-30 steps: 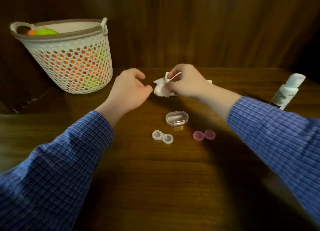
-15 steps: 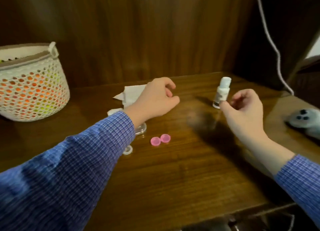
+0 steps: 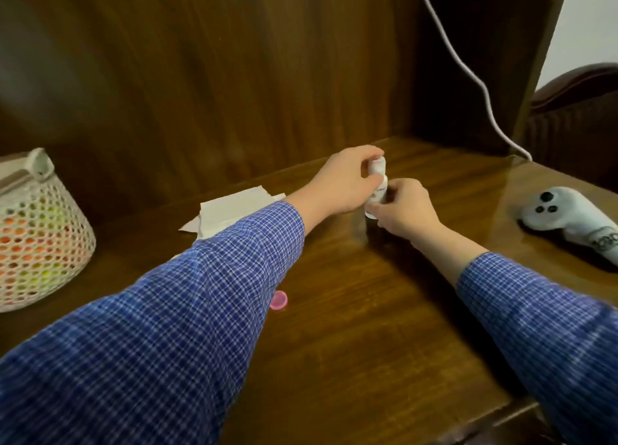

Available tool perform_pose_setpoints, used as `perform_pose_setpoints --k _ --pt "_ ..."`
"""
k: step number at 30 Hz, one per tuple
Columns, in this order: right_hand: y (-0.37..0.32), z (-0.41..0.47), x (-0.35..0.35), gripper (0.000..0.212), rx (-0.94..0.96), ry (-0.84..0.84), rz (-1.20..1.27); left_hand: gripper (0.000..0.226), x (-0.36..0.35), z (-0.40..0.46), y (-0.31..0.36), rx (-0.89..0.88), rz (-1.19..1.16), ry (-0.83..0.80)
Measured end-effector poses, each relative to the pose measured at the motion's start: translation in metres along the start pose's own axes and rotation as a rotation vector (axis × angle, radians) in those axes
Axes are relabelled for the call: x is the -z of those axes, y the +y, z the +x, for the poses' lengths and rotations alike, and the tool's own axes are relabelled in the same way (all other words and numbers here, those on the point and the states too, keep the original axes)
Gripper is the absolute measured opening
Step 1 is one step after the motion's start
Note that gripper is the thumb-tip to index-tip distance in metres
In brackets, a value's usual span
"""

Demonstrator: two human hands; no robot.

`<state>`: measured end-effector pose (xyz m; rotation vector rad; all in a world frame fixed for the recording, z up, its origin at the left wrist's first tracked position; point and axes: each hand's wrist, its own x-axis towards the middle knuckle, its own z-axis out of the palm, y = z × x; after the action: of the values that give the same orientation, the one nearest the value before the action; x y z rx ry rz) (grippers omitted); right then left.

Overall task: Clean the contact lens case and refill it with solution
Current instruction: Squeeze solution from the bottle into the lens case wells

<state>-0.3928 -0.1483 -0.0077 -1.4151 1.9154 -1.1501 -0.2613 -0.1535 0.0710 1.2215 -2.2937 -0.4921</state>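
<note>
The small white solution bottle (image 3: 378, 182) stands upright on the wooden table (image 3: 368, 311), toward the back right. My left hand (image 3: 344, 182) grips its cap from above and the left. My right hand (image 3: 403, 207) grips the bottle's body low down from the right. One pink lens case cap (image 3: 279, 300) peeks out beside my left sleeve. White tissue (image 3: 234, 210) lies flat behind my left forearm. The lens case itself is hidden under my left arm.
A white woven basket (image 3: 36, 237) with orange and yellow contents stands at the far left. A white handheld controller (image 3: 568, 217) lies at the right edge. A pale cable (image 3: 468, 76) hangs down the back panel. The table's front edge runs at bottom right.
The view has swung right. Both hands left the tissue and reached to the bottle; the left now holds its cap and the right its body.
</note>
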Motion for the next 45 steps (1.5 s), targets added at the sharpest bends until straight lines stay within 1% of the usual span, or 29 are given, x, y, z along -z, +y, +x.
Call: perform_pose_setpoints --k 1,3,5,8,11,13,16,18,20,23,25,29,34,37,39,41,43,45 --pt "0.000 -0.002 0.001 0.030 0.037 -0.009 -0.024 0.045 -0.001 -0.001 -0.002 -0.013 0.015 0.039" --pt "-0.004 -0.010 0.004 0.033 0.155 -0.021 -0.059 0.035 0.002 -0.005 -0.003 -0.042 0.030 0.119" --pt "-0.011 -0.022 0.006 0.036 0.279 -0.045 -0.026 0.023 0.013 -0.014 -0.002 -0.082 0.041 0.183" --pt "-0.023 -0.049 0.006 0.029 0.426 -0.131 0.049 0.013 0.038 -0.038 -0.001 -0.126 0.077 0.218" --pt "-0.039 -0.082 -0.001 0.020 0.502 -0.241 0.169 0.010 0.067 -0.078 -0.001 -0.145 0.099 0.183" --pt "-0.050 -0.106 -0.008 0.018 0.546 -0.356 0.282 0.010 0.087 -0.110 -0.001 -0.184 0.144 0.136" --pt "-0.065 -0.140 -0.024 0.016 0.652 -0.442 0.338 0.024 0.110 -0.157 -0.003 -0.187 0.327 0.024" --pt "-0.074 -0.160 -0.035 0.016 0.651 -0.527 0.379 0.034 0.122 -0.182 -0.004 -0.150 0.380 -0.032" --pt "-0.082 -0.178 -0.045 0.016 0.640 -0.609 0.402 0.042 0.131 -0.202 -0.007 -0.103 0.357 -0.078" --pt "-0.094 -0.199 -0.062 0.015 0.636 -0.679 0.410 0.044 0.140 -0.226 -0.017 -0.031 0.337 -0.089" --pt "-0.100 -0.208 -0.071 0.015 0.624 -0.695 0.388 0.040 0.141 -0.239 -0.025 0.004 0.336 -0.050" --pt "-0.106 -0.218 -0.083 0.018 0.618 -0.717 0.333 0.041 0.137 -0.258 -0.037 0.029 0.289 0.034" --pt "-0.105 -0.222 -0.086 0.018 0.620 -0.715 0.274 0.039 0.131 -0.265 -0.046 0.050 0.228 0.065" --pt "-0.104 -0.222 -0.086 0.017 0.613 -0.718 0.256 0.038 0.128 -0.265 -0.047 0.074 0.240 0.058" --pt "-0.104 -0.220 -0.086 0.018 0.622 -0.722 0.270 0.038 0.127 -0.264 -0.048 0.085 0.149 0.101" --pt "-0.102 -0.218 -0.085 0.018 0.620 -0.728 0.301 0.041 0.127 -0.260 -0.049 0.121 -0.021 0.137" --pt "-0.100 -0.216 -0.086 0.017 0.606 -0.742 0.346 0.045 0.129 -0.253 -0.052 0.243 -0.288 0.121" --pt "-0.101 -0.215 -0.086 0.021 0.597 -0.751 0.401 0.044 0.130 -0.247 -0.055 0.399 -0.688 0.092"
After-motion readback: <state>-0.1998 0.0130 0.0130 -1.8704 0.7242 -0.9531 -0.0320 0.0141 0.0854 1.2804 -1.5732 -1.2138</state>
